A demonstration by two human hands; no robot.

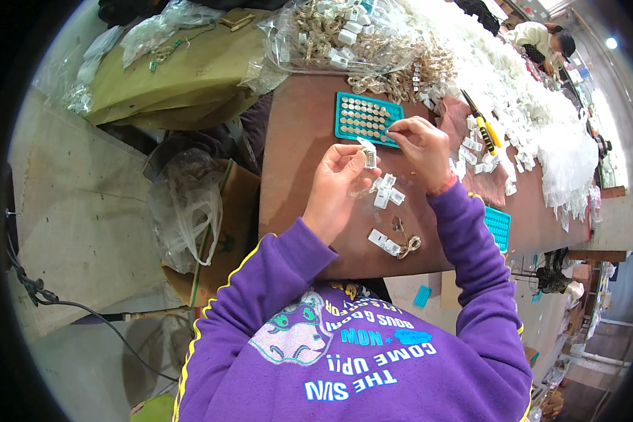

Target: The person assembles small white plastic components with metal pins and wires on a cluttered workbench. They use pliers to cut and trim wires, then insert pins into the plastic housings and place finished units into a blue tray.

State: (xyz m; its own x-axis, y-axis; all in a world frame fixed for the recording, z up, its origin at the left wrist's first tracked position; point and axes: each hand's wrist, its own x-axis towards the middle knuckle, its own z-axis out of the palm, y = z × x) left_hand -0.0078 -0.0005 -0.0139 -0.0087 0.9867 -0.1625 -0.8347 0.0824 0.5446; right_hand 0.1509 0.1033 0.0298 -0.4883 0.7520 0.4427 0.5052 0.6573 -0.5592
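Cannot tell, at the right hand (430, 149), fingertips pressed together from a pinch on one of the round discs (359, 116); covering the lower right corner of the teal tray (397, 111). Pinching a small white case (370, 157) in the left hand (339, 177), partly hidden by fingers, just below the tray. Can see loose white cases (387, 191) below both hands; bare counter (295, 141) leftward to the edge, crowded rightward by a white heap (501, 81).

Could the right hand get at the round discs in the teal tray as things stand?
Probably yes: the right hand has its fingertips by the tray's right side, and most discs lie uncovered. The left hand, holding a small white case, seems clear of them.
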